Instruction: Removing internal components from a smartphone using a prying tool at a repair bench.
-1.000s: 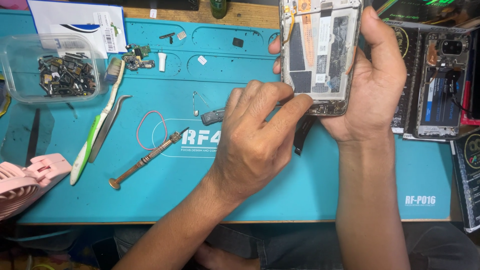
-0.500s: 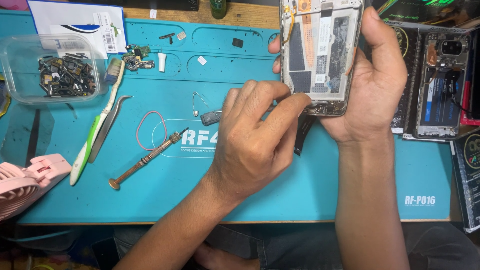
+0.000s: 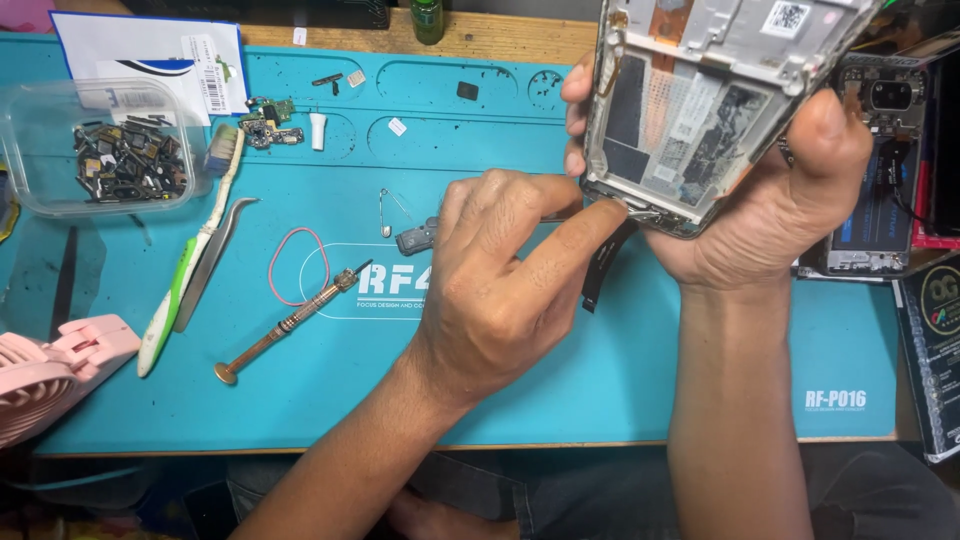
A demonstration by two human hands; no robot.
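My right hand [image 3: 770, 215] grips an opened phone [image 3: 700, 110] with its back off. The phone is held up and tilted, inner frame and boards facing me. My left hand [image 3: 500, 290] reaches in from the lower left. Its thumb and forefinger pinch what looks like a thin metal tool [image 3: 560, 218]. The tip meets the phone's lower edge [image 3: 630, 208]. A black flex ribbon [image 3: 603, 268] hangs from that edge towards the blue work mat [image 3: 330, 400].
On the mat lie a small screwdriver [image 3: 290, 322], tweezers [image 3: 212, 265], a green-and-white brush [image 3: 185, 275], a pink rubber loop [image 3: 298, 265] and a small grey part [image 3: 415, 238]. A clear tub of parts [image 3: 120, 150] stands at left, a pink fan [image 3: 55, 375] at lower left, another opened phone [image 3: 885, 170] at right.
The phone in my right hand has tilted and shifted a little to the right. My left fingertips stay at its lower edge.
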